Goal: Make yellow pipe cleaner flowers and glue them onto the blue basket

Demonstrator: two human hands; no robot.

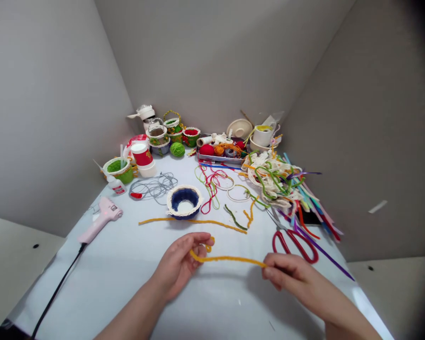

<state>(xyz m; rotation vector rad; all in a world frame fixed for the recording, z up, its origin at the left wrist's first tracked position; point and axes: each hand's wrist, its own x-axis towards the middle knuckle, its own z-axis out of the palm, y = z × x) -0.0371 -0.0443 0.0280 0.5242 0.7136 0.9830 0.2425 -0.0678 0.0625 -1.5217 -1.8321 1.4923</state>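
Between my two hands stretches a yellow-orange pipe cleaner, held above the white table. My left hand is closed on its left part, where the end bends into a small loop by the fingertips. The other end is pinched between the thumb and fingers of my right hand. Just beyond my hands lies a second yellow-orange pipe cleaner, long and nearly straight. Behind it sits a small dark blue bowl with a white lacy rim. Red-handled scissors rest beyond my right hand.
At left lie a pink glue gun with a black cord, a glue bottle and grey cord. Several small decorated baskets and a tray of yarn stand behind. Lace and pipe cleaners pile up at right.
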